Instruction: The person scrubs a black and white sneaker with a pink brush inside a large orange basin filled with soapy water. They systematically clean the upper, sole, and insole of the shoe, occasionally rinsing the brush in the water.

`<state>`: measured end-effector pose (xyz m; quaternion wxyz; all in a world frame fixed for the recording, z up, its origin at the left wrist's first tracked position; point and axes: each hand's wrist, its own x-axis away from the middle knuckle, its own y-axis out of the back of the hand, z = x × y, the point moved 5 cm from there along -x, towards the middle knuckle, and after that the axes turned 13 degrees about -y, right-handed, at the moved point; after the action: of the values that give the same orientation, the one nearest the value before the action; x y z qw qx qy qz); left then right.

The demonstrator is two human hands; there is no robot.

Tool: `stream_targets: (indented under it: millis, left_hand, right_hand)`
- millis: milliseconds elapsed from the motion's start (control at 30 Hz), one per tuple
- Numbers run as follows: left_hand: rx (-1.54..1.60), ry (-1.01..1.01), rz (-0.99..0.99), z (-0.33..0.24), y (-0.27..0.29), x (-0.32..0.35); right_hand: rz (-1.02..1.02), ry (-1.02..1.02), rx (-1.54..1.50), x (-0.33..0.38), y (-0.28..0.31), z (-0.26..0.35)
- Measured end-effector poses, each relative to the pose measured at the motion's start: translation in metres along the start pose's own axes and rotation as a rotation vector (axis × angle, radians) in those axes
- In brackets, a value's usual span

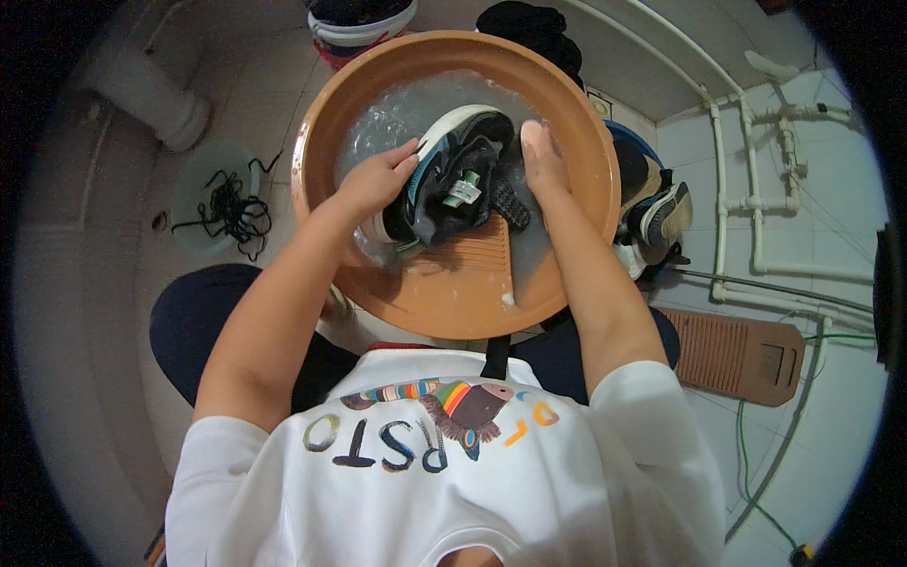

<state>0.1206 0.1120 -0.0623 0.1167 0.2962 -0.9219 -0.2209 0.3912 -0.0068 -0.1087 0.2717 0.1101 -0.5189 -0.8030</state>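
A black shoe (pixel 437 203) with a white sole and a pale label inside it is held over the soapy water (pixel 387 113) in a large orange basin (pixel 316 123). My left hand (pixel 378 177) grips the shoe along its left side, the fingers on the edge of the sole. To the right of the shoe, my right hand (pixel 543 161) is apart from it with the fingers stretched out. Beneath the shoe, an orange ridged washboard (pixel 463 269) slopes into the water. The shoe's dark tongue (pixel 510 205) hangs out toward my right hand.
Dark shoelaces (pixel 231 210) lie over a pale round basin (pixel 179 203) on the left. Several shoes (pixel 666 217) are piled to the right, near a brown washboard (pixel 737 354). White pipes (pixel 723 170) run along the right wall. A bucket with dark contents (pixel 364 33) stands behind.
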Motion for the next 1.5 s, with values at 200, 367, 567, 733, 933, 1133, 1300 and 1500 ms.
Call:
stream_targets:
  millis: [200,367,567,733,933,1133,1300,1500]
  left_hand:
    - [0.212,-0.015,0.035,0.003,-0.018,0.003]
    - [-0.013,-0.131,-0.125,0.010,-0.017,0.004]
    - [-0.451,-0.028,-0.084,-0.031,-0.011,0.017]
    - [-0.511,-0.104,-0.078,-0.042,-0.014,0.020]
    - [-0.495,-0.081,-0.105,-0.033,-0.011,0.022]
    - [-0.462,-0.063,-0.017,-0.045,-0.012,0.023]
    - [-0.424,-0.103,-0.045,-0.041,-0.011,0.025]
    - [-0.420,-0.072,-0.005,-0.042,-0.012,0.024]
  right_hand:
    - [0.274,-0.135,0.056,-0.020,-0.044,-0.058]
    - [0.102,0.233,-0.352,0.021,0.018,0.045]
    - [0.362,0.529,0.200,0.119,0.037,0.130]
    - [0.225,0.303,0.242,0.045,0.049,0.105]
    - [0.472,0.409,0.314,0.109,0.038,0.141]
    - [0.070,0.128,-0.024,0.007,0.037,0.056]
    - [0.110,-0.050,0.205,-0.009,-0.028,-0.052]
    - [0.058,0.068,-0.359,-0.020,-0.026,-0.038]
